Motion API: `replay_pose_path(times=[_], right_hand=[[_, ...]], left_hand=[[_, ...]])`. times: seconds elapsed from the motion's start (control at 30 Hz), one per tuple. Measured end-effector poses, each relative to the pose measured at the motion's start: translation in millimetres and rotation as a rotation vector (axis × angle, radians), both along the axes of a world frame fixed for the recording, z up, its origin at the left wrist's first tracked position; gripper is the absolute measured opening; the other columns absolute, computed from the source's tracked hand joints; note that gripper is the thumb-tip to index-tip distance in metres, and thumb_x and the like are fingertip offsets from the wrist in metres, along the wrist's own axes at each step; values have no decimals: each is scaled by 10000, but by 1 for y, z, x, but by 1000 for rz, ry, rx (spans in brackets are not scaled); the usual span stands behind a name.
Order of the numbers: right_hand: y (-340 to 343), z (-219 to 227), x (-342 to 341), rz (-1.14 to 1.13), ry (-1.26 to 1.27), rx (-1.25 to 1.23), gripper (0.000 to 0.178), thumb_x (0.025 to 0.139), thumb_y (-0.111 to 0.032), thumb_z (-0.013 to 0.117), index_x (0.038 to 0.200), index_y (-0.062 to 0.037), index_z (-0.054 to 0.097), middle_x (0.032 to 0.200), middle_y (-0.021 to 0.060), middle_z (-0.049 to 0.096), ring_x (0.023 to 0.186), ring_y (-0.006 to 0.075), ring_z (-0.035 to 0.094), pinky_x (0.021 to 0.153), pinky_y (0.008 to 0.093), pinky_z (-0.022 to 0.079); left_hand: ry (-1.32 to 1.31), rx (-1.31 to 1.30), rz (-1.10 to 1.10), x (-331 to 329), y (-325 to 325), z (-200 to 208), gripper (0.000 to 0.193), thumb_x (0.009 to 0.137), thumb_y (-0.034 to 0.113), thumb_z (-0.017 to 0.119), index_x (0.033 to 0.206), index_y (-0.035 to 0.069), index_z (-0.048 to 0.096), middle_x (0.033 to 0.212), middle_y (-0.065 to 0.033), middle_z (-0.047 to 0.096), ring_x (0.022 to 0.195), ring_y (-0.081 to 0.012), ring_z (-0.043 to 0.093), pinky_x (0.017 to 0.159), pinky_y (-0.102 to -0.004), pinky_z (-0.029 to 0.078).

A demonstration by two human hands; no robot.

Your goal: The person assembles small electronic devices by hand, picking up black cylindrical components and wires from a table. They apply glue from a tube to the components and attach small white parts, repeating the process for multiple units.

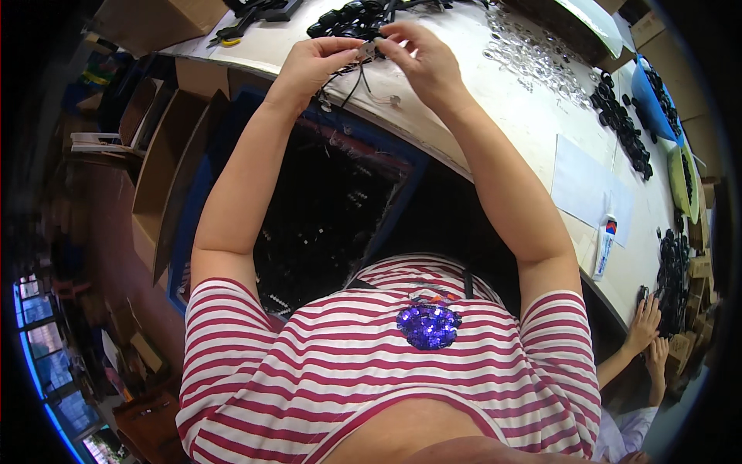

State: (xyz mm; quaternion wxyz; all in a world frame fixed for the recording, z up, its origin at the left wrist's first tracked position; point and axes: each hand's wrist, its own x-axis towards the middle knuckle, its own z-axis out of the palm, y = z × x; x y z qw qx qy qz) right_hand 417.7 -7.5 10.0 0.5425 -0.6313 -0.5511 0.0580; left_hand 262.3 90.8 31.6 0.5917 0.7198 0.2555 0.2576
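At the table's near edge, my left hand [303,71] and my right hand [427,66] meet over a small pale flat piece [366,51]. The left thumb and fingers pinch it from one side. My right fingers close on its other side, beside thin black wires; exactly what they grip is partly hidden. Below the piece, thin wires [357,83] dangle past the table edge, with small round bits near them. Just beyond my hands lies a heap of black cables [348,18].
Clear round discs [525,58] are spread to the right, with black parts [622,127], a blue basin [655,100], paper [580,182] and a white tube [604,251]. Another person's hands [644,325] work far right. Pliers [230,35] lie left. A blue-rimmed bin [398,197] stands below.
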Motion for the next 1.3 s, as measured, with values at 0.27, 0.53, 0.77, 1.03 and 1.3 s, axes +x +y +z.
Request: replay_pose_path(times=[0.27, 0.53, 0.77, 1.03, 1.3], right_hand=[[-2, -4, 17, 307, 273, -103, 197, 813, -204, 610, 859, -18, 655, 751, 33, 624, 698, 92, 555, 652, 223, 437], [13, -7, -1, 168, 297, -120, 170, 681, -230, 645, 672, -60, 641, 697, 68, 636, 655, 187, 602, 641, 306, 460], [-2, 3, 1, -122, 41, 30, 113, 644, -215, 609, 644, -104, 634, 681, 70, 612, 743, 272, 606, 654, 396, 454], [9, -5, 16, 94, -41, -7, 315, 776, -319, 636, 922, -40, 644, 853, 105, 631, 795, 200, 592, 710, 308, 458], [4, -8, 5, 222, 200, -99, 198, 791, -274, 623, 845, -90, 673, 744, 63, 651, 703, 142, 611, 640, 266, 460]], left_hand=[[197, 262, -147, 11, 7, 11, 253, 810, 184, 631, 978, -5, 633, 937, -49, 625, 865, -109, 566, 785, -229, 426], [150, 138, 11, 0, 13, 1, 157, 796, 95, 638, 901, -22, 634, 820, -19, 608, 754, -71, 526, 698, -191, 391], [-10, 85, 45, 10, 11, -13, 187, 809, 78, 615, 948, -48, 614, 865, -56, 621, 796, -96, 553, 747, -216, 420], [-16, 105, -37, 5, -7, 1, 377, 766, 104, 651, 1093, -52, 546, 927, -95, 621, 882, -124, 571, 793, -220, 433], [68, 113, 40, -7, 3, 1, 202, 767, 101, 673, 933, -9, 642, 842, -44, 637, 796, -82, 575, 735, -199, 441]])
